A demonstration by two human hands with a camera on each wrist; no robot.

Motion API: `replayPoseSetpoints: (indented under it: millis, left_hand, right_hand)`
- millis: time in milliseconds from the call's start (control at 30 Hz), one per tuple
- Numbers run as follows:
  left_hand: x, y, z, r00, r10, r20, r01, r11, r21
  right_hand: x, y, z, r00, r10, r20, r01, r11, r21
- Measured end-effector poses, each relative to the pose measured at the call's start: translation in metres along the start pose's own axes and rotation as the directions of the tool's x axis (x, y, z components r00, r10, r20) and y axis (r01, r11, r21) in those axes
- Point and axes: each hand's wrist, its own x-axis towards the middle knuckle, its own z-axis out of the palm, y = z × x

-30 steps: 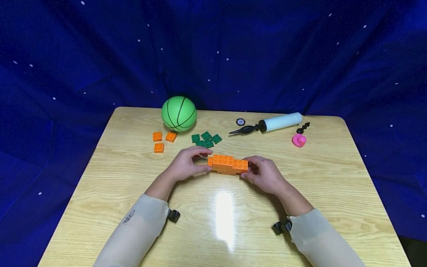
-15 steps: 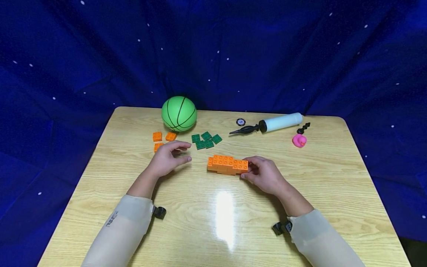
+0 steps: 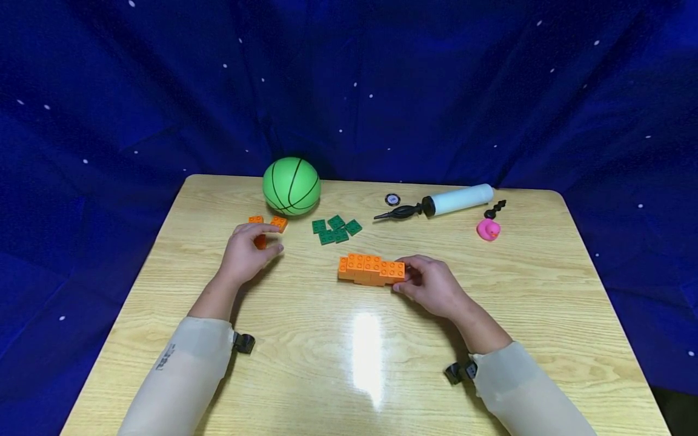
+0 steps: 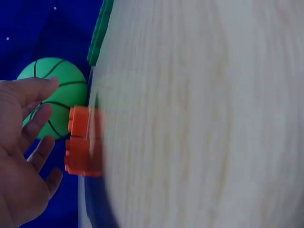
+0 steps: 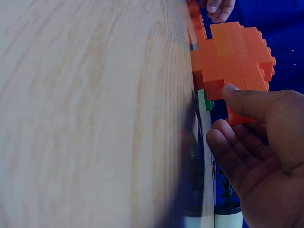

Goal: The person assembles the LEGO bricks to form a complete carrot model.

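My right hand point(image 3: 434, 287) pinches the right end of a stepped build of joined orange toy bricks point(image 3: 364, 269) at the table's middle. In the right wrist view the thumb lies along the near side of this orange build point(image 5: 232, 57), with the fingers behind it. Over on the left, my left hand point(image 3: 244, 253) hovers over the loose orange bricks, thumb and fingers apart. One orange brick point(image 3: 260, 241) shows between its thumb and fingers, and another orange brick point(image 3: 279, 223) sits just beyond the fingertips. The left wrist view shows a gap between the left hand point(image 4: 28, 142) and two orange bricks point(image 4: 78, 154).
Several dark green bricks point(image 3: 335, 230) lie behind the build. A green ball point(image 3: 291, 186) stands at the back left. Toward the back right are a round chip point(image 3: 392, 199), a hand pump point(image 3: 460, 199), a small black piece point(image 3: 493, 209) and a pink rubber duck point(image 3: 488, 230).
My left hand has let go of the build's left end and moved left to the loose orange bricks. The right hand has stayed in place, still holding the build.
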Motion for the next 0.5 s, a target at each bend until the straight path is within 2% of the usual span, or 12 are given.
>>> replayPoseSetpoints:
  millis: [133,500]
  left_hand:
    - [0.001,-0.008,-0.005,0.999,-0.039,-0.001,0.039,0.998,0.041]
    - [0.002,-0.019,-0.017,0.987,-0.13,0.096,0.117,0.985,0.124]
  right_hand:
    - [0.0,0.0,0.0,1.0,-0.002,-0.002,0.001,1.0,-0.004]
    - [-0.001,-0.003,-0.002,1.0,-0.001,0.002,0.001,1.0,-0.001]
